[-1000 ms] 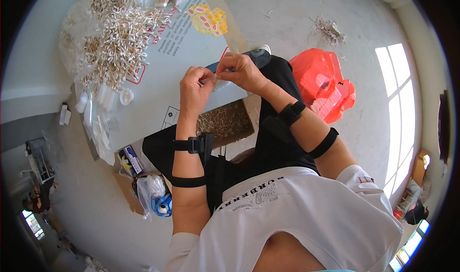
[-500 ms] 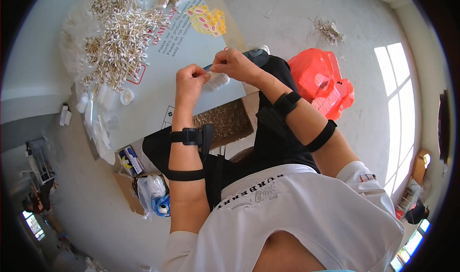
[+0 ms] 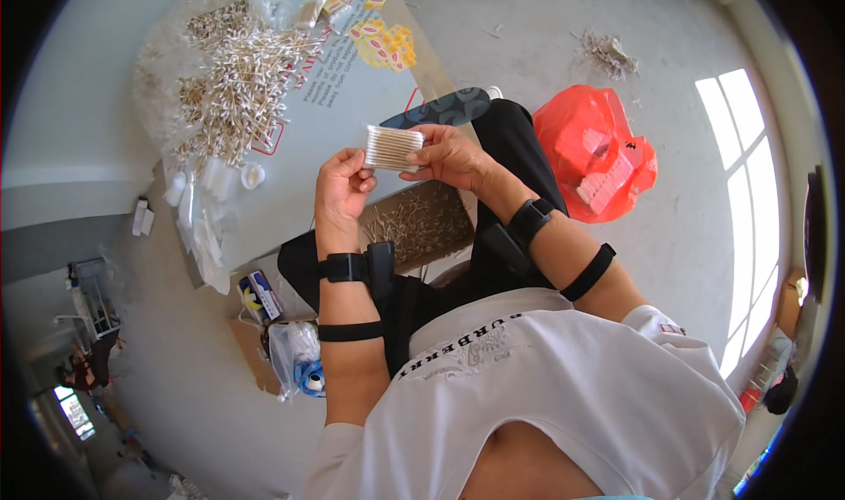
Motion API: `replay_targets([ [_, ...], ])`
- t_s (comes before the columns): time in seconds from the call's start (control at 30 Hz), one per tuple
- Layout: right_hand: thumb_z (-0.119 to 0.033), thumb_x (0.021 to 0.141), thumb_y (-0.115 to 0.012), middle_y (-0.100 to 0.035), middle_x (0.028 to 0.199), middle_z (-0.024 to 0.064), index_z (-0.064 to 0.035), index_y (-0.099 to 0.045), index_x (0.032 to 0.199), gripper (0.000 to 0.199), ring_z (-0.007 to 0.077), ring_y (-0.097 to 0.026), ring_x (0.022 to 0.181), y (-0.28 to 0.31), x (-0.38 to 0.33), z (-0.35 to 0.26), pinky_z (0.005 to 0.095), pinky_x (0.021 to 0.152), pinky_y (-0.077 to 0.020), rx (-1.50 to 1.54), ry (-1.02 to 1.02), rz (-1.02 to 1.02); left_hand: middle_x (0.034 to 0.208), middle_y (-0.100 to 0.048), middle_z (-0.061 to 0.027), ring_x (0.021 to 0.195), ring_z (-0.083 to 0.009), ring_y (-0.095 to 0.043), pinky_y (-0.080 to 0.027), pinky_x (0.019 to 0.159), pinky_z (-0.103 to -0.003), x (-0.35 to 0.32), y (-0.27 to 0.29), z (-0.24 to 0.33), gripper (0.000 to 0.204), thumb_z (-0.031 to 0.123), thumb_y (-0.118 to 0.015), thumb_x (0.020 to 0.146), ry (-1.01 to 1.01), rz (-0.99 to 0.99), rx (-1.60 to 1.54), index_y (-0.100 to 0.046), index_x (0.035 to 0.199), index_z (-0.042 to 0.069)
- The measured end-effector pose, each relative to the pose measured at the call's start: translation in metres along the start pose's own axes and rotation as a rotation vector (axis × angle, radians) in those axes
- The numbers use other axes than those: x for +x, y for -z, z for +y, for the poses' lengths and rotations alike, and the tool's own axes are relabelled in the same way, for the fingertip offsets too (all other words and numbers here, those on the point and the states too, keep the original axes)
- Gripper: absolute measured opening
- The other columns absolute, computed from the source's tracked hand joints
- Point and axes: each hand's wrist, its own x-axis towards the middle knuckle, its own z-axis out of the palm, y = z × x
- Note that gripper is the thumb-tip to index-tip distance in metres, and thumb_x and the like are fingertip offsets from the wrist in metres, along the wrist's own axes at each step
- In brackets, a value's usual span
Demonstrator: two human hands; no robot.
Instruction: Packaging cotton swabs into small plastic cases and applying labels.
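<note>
A flat pack of cotton swabs (image 3: pixel 392 148) is held up between my two hands, its row of sticks with white tips facing me. My left hand (image 3: pixel 341 186) pinches the pack's left end with curled fingers. My right hand (image 3: pixel 453 158) grips its right end, thumb on the front and fingers behind. On the table to the left lies a big heap of loose cotton swabs (image 3: pixel 233 95), partly on clear plastic. Small yellow labels (image 3: pixel 385 47) are scattered at the table's far edge, beside more swab packs (image 3: pixel 310 13).
Below my hands an open cardboard box (image 3: pixel 418 227) holds many loose swabs. A red plastic bag (image 3: pixel 576 130) with packs in it sits on the floor to the right. Beyond it is a small swab pile (image 3: pixel 609 55). Another carton (image 3: pixel 255 359) stands at the lower left.
The pack has been turned so that its flat side shows. My fingers have gone from pinching near its top edge to holding its two ends.
</note>
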Motion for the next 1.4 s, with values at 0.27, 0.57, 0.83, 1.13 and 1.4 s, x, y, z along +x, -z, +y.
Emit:
replay_targets([
  [0.27,0.008,0.081,-0.068,-0.065,0.109,0.0104,0.0008,-0.059,0.117,0.037,0.0225,-0.066,0.100,-0.011,-0.023,0.012,0.0407,0.091,-0.0567,-0.182,0.107,0.023,0.077,-0.062,0.0018,0.066,-0.0057,-0.051,-0.040,0.057,-0.022,-0.031,-0.035,0.000,0.008,0.009,-0.069,0.086,-0.384,0.136,0.490,-0.065,0.088,0.002],
  [0.57,0.000,0.083,-0.070,-0.065,0.110,0.0091,-0.0013,-0.060,0.122,0.041,0.0176,-0.063,0.102,-0.036,-0.048,0.022,0.0331,0.089,-0.0536,-0.444,0.286,0.052,0.071,-0.059,-0.0002,0.065,-0.0075,-0.052,-0.042,0.060,-0.024,-0.060,-0.049,0.000,0.007,0.002,-0.067,0.083,-0.642,0.128,0.797,-0.062,0.077,0.000],
  [0.83,-0.008,0.082,-0.071,-0.060,0.083,0.0050,-0.0036,-0.067,0.092,0.011,0.0131,-0.055,0.074,-0.081,-0.069,-0.026,0.0281,0.066,-0.0444,-1.449,0.754,0.027,0.075,-0.059,-0.0097,0.066,-0.0276,-0.059,-0.046,0.062,-0.035,-0.087,-0.092,0.011,0.013,0.006,-0.068,0.076,-0.884,-0.038,1.453,-0.058,0.074,-0.002],
  [1.13,-0.007,0.083,-0.064,-0.057,0.080,0.0116,-0.0010,-0.058,0.085,0.009,0.0274,-0.058,0.075,-0.085,-0.066,-0.031,0.0355,0.067,-0.0462,-1.587,0.921,-0.073,0.075,-0.059,-0.0103,0.066,-0.0271,-0.060,-0.048,0.061,-0.036,-0.087,-0.098,0.009,0.012,0.006,-0.068,0.074,-0.886,-0.075,1.306,-0.058,0.074,-0.002],
  [1.4,-0.008,0.082,-0.063,-0.058,0.078,0.0130,-0.0002,-0.058,0.083,0.010,0.0282,-0.057,0.073,-0.078,-0.063,-0.022,0.0358,0.066,-0.0459,-1.395,0.808,-0.007,0.071,-0.055,-0.0090,0.063,-0.0254,-0.056,-0.046,0.059,-0.035,-0.095,-0.079,0.011,0.009,-0.001,-0.061,0.071,-0.931,0.028,1.352,-0.053,0.070,0.000],
])
